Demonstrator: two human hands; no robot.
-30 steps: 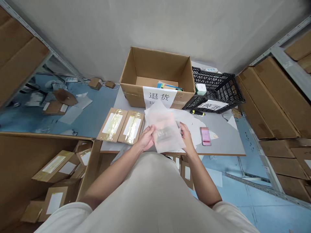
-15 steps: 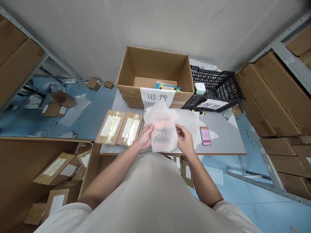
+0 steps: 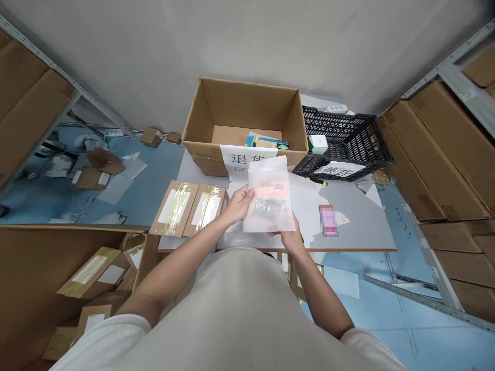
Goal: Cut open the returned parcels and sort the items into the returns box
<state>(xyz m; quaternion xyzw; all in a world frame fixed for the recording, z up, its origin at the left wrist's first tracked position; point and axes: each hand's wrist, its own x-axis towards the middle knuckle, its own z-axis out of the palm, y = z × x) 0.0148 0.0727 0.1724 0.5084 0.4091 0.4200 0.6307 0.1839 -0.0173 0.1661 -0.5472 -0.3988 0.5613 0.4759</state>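
Observation:
A translucent white pouch (image 3: 269,198) is held up over the table, and an orange and dark printed item shows faintly through it. My left hand (image 3: 237,205) pinches its left edge, with the thumb on the front. Beneath the lower right corner, my right hand (image 3: 293,239) grips it from behind, and most of those fingers are hidden. White sheets (image 3: 305,193) lie on the table behind and below the pouch. To the left of my left hand, two taped cardboard boxes (image 3: 189,208) with white labels sit side by side.
A large open carton (image 3: 247,93) stands at the back of the table (image 3: 361,226), with a few flat items inside. Beside it is a black crate (image 3: 348,139) holding a small box (image 3: 318,143). A pixelated pink phone (image 3: 328,220) lies at right. Cartons (image 3: 429,139) fill the right shelf.
The pouch has turned more upright and shifted slightly right, and its printed contents show more clearly. My right hand has moved from its right edge to under its lower right corner.

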